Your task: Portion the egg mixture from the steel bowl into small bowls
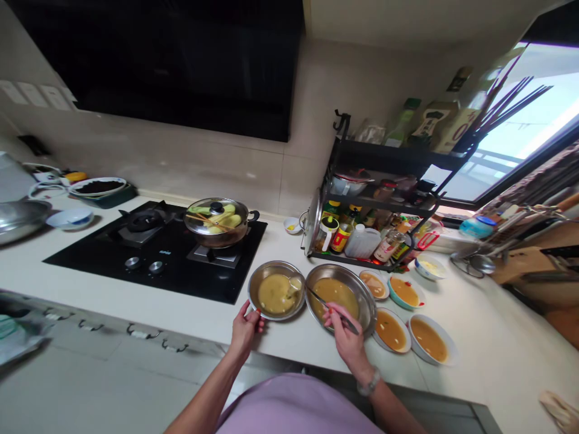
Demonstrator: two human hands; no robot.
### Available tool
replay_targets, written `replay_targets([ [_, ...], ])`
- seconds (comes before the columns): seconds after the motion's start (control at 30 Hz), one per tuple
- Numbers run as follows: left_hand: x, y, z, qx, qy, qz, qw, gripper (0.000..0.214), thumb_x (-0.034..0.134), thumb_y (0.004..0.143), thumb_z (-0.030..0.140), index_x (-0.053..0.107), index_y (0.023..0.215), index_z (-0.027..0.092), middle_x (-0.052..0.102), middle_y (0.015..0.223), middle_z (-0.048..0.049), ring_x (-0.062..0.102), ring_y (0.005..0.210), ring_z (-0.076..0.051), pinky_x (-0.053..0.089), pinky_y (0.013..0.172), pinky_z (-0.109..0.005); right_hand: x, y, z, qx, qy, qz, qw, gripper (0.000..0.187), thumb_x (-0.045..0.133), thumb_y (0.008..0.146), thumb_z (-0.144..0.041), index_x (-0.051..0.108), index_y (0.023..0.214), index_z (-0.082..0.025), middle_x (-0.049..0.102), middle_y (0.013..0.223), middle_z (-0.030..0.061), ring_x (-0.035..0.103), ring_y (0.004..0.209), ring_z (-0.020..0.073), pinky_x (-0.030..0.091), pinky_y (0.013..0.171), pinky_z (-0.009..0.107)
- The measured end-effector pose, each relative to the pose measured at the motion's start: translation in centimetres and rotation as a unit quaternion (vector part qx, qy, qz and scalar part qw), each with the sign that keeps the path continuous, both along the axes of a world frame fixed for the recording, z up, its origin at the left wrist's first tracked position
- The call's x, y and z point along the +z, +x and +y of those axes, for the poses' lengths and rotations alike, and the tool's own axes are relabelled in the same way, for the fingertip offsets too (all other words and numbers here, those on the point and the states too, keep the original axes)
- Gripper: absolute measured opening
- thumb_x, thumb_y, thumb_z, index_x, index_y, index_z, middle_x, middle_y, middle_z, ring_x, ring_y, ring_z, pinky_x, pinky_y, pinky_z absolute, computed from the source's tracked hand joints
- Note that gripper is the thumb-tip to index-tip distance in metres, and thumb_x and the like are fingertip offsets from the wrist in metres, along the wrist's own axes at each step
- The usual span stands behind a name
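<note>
My left hand point(246, 327) is closed on the near rim of a steel bowl point(254, 282) that holds yellowish liquid and stands on the counter. In my right hand point(347, 337) is the dark handle of a ladle point(296, 283), its head over the right side of that bowl. Whether the ladle's head dips into the liquid I cannot tell. The ladle's shaft crosses above a larger steel bowl point(367, 296), also with yellowish liquid in it. Right of it stand several bowls of orange-brown liquid, among them a white bowl point(452, 357) and a turquoise-rimmed bowl point(423, 296).
A lidded pan point(218, 240) with green pieces inside sits on the black gas hob point(181, 271). Behind the bowls a black rack point(375, 208) carries bottles and jars. A small white bowl point(289, 230) stands near the wall. Knives and boards line the right side.
</note>
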State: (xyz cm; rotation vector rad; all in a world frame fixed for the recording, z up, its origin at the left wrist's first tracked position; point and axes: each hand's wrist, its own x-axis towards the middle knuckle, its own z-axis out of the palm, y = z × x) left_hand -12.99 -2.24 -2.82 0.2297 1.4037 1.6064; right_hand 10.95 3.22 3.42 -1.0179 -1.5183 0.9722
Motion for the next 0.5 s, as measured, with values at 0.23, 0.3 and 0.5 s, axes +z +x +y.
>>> replay_targets([
  [0.23,-0.2,-0.2,0.0,-0.012,0.001,0.009,1.0,0.075,0.068,0.075,0.019,0.031,0.14,0.008,0.06,0.053,0.0023,0.053,0.042,-0.01,0.041,0.04,-0.018,-0.5,2.3,-0.2,-0.002,0.06,-0.059,0.996,0.024,0.054,0.086,-0.033,0.069,0.102,-0.02,0.069,0.095,0.0092,0.065,0.076,0.0185,0.056,0.067,0.032],
  [0.3,-0.3,-0.2,0.0,-0.011,0.0,0.007,1.0,0.077,0.069,0.074,0.02,0.03,0.141,0.008,0.06,0.052,0.0026,0.053,0.042,-0.01,0.041,0.04,-0.018,-0.7,3.3,0.3,-0.065,0.023,-0.045,0.997,0.028,0.056,0.084,-0.038,0.068,0.099,-0.018,0.069,0.087,0.0089,0.065,0.069,0.0182,0.056,0.066,0.033],
  [0.5,-0.8,-0.2,0.0,-0.01,0.011,0.007,1.0,0.078,0.07,0.073,0.023,0.032,0.14,0.009,0.059,0.052,0.0037,0.054,0.042,-0.01,0.04,0.04,-0.018,-1.5,6.9,1.4,-0.192,-0.095,-0.038,0.976,0.047,0.063,0.069,-0.057,0.068,0.09,-0.016,0.068,0.064,0.0069,0.063,0.055,0.0205,0.055,0.058,0.034],
])
